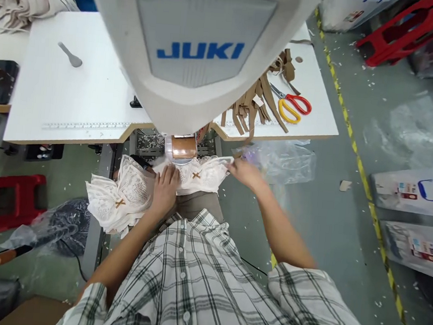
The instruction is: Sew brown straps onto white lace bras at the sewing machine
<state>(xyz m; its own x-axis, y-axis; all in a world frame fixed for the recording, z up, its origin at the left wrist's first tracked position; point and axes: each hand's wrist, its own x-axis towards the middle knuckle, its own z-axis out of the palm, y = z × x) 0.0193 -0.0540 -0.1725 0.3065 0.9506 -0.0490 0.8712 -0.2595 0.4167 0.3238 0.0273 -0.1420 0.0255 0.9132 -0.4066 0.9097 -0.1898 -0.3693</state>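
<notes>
A white lace bra [200, 175] with a small brown bow lies under the head of the JUKI sewing machine [201, 34]. My left hand [166, 184] rests on its left part, fingers together and pressed down on the fabric. At the bra's right end, my right hand [244, 172] pinches the edge and holds it out to the side. More white lace bras [122, 195], one with a brown bow, are heaped left of my left hand. The needle area is hidden behind the machine's head and its copper-coloured plate [183, 148].
Brown fabric strips [255, 102] and scissors [293, 107] with red and yellow handles lie on the right of the white table [73, 104]. A phone [0, 82] lies at far left. A red stool [6, 200] stands lower left; plastic bins [411, 192] stand on the right.
</notes>
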